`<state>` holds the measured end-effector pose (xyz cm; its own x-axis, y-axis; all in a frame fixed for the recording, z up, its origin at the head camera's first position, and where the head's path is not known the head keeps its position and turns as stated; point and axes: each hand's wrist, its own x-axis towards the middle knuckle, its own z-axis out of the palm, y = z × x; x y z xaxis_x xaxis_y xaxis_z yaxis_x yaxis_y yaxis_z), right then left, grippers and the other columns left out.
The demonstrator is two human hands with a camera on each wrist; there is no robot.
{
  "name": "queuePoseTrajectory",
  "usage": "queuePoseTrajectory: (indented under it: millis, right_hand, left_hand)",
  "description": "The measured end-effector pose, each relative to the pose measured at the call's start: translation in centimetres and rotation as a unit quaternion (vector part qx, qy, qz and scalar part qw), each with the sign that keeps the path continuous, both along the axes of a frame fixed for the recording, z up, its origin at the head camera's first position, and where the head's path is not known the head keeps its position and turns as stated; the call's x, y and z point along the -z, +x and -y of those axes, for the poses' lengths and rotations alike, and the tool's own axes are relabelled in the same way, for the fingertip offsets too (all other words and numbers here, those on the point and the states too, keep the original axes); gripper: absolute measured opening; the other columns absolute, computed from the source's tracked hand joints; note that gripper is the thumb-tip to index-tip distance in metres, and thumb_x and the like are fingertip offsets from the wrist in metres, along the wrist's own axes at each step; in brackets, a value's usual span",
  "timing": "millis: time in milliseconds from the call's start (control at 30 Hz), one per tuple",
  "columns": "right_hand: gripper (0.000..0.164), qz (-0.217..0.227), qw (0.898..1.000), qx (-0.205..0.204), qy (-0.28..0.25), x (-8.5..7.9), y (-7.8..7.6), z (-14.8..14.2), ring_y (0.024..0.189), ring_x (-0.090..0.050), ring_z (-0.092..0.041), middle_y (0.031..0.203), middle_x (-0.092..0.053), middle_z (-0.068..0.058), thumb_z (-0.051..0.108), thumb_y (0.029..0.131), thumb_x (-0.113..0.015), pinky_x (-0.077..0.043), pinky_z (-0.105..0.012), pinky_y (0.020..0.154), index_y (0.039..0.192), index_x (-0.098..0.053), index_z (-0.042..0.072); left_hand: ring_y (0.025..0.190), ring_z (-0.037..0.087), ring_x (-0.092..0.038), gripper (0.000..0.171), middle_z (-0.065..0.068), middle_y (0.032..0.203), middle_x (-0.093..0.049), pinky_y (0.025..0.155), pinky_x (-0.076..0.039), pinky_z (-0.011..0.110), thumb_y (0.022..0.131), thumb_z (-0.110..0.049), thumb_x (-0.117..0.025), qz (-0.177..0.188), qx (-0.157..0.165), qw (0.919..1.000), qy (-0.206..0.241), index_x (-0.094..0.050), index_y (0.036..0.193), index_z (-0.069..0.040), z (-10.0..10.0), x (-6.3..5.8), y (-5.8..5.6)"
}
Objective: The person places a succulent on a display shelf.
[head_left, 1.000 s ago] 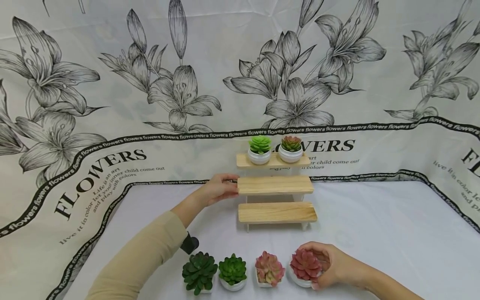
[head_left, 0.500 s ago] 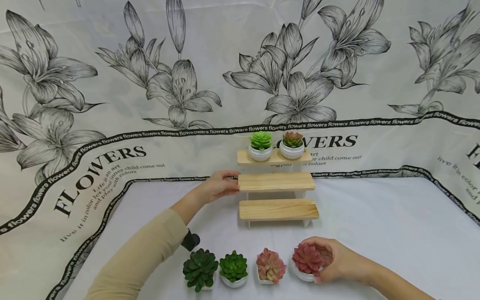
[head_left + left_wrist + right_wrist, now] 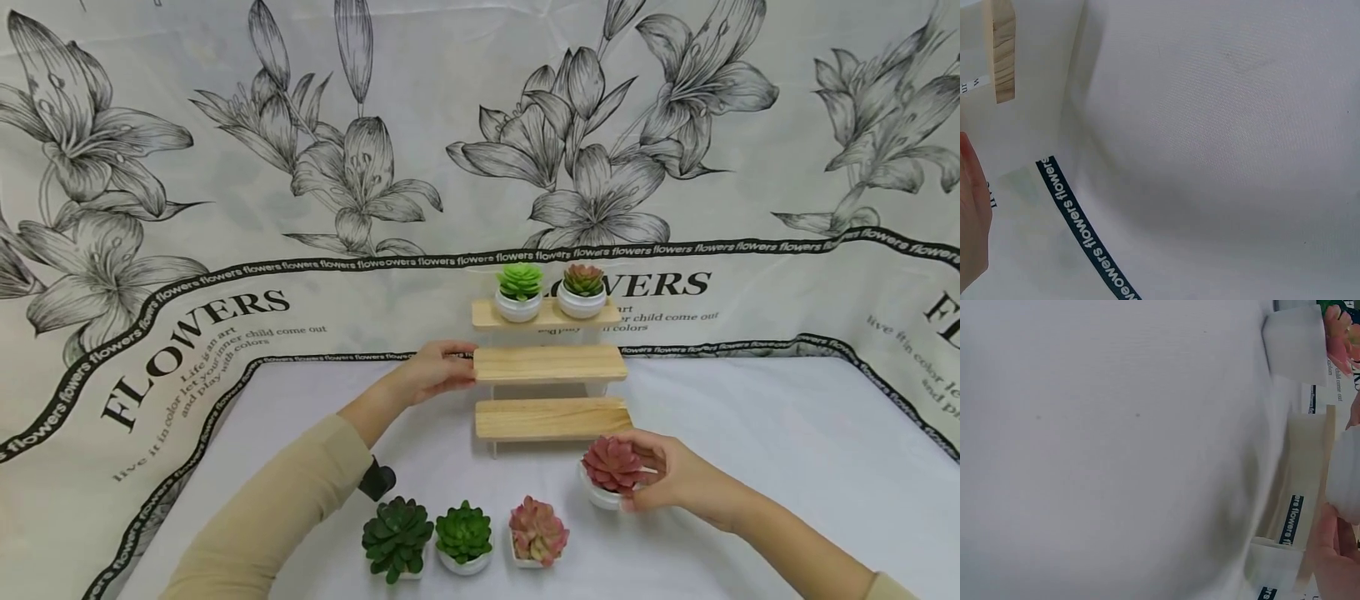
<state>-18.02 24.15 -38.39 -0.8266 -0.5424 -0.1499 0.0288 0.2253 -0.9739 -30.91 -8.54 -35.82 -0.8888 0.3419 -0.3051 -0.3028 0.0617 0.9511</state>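
In the head view my right hand [image 3: 671,475] holds a potted red succulent [image 3: 611,465] by its right side. Its white pot [image 3: 1344,475] is off the table in the right wrist view. My left hand [image 3: 431,372] grips the left end of the middle board of a three-tier wooden display stand [image 3: 555,419]; its far fingers are partly hidden. A bright green succulent [image 3: 519,283] and a reddish-green succulent [image 3: 583,282] in white pots stand on the top tier. The middle and bottom boards are bare.
In a row at the front stand a dark green succulent [image 3: 397,537], a green succulent [image 3: 463,533] and a pink succulent [image 3: 538,532]. A black object [image 3: 377,479] shows beside the left sleeve. Behind the stand hangs a flower-printed cloth [image 3: 405,308].
My right hand has lifted the potted red succulent from the right end of the front row and moved it toward the stand's bottom tier. The left hand stays on the stand.
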Motion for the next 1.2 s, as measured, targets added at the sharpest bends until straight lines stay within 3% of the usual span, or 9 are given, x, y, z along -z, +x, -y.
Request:
queuePoseTrajectory:
  millis: [233, 467, 767, 1067, 1200]
  right_hand:
    - [0.075, -0.020, 0.999, 0.049, 0.012, -1.7, -1.0, 0.7, 0.108, -0.050, -0.006, 0.131, -0.048, -0.016, 0.005, 0.075, -0.075, -0.051, -0.025, 0.085, 0.137, -0.033, -0.008]
    - [0.073, -0.052, 0.994, 0.086, 0.032, -3.2, -2.9, 1.8, 0.114, -0.047, -0.022, 0.130, -0.047, -0.020, 0.007, 0.075, -0.075, -0.049, -0.028, 0.086, 0.136, -0.037, -0.005]
    - [0.070, -0.071, 0.992, 0.102, 0.017, -4.2, -5.2, 4.1, 0.110, -0.051, -0.016, 0.125, -0.053, -0.017, 0.006, 0.073, -0.073, -0.046, -0.022, 0.089, 0.134, -0.041, -0.003]
    - [0.073, -0.070, 0.990, 0.120, 0.023, -5.0, -6.8, 6.0, 0.120, -0.046, -0.028, 0.131, -0.049, -0.021, 0.006, 0.074, -0.074, -0.045, -0.024, 0.094, 0.137, -0.039, -0.003]
    - [0.071, -0.073, 0.990, 0.120, 0.012, -5.5, -7.6, 6.9, 0.113, -0.050, -0.023, 0.128, -0.051, -0.020, 0.004, 0.074, -0.074, -0.045, -0.023, 0.092, 0.136, -0.039, -0.004]
  left_hand:
    - [0.084, 0.018, -0.060, 0.052, 0.023, 0.121, -0.053, 0.083, -0.054, 0.029, 0.086, 0.013, -0.055, 0.011, -0.004, 0.9999, 0.000, -0.042, 0.135, 0.002, 0.0, 0.1, 0.0]
    - [0.084, 0.017, -0.060, 0.052, 0.022, 0.120, -0.054, 0.083, -0.054, 0.030, 0.086, 0.013, -0.055, 0.009, -0.004, 0.9999, 0.000, -0.042, 0.135, 0.002, -0.1, 0.3, -0.1]
    - [0.084, 0.017, -0.060, 0.052, 0.020, 0.117, -0.054, 0.083, -0.054, 0.028, 0.086, 0.013, -0.054, 0.009, -0.004, 0.9999, 0.008, -0.041, 0.135, 0.004, 0.1, 0.6, 0.2]
    - [0.092, 0.019, -0.060, 0.052, 0.025, 0.128, -0.050, 0.088, -0.052, 0.031, 0.087, 0.012, -0.053, -0.001, 0.005, 1.0000, 0.001, -0.039, 0.137, 0.003, 0.0, 0.3, 0.2]
    - [0.093, 0.020, -0.060, 0.053, 0.026, 0.129, -0.048, 0.089, -0.052, 0.032, 0.087, 0.012, -0.053, -0.005, 0.009, 0.9999, 0.004, -0.038, 0.137, 0.004, 0.1, 0.1, 0.1]
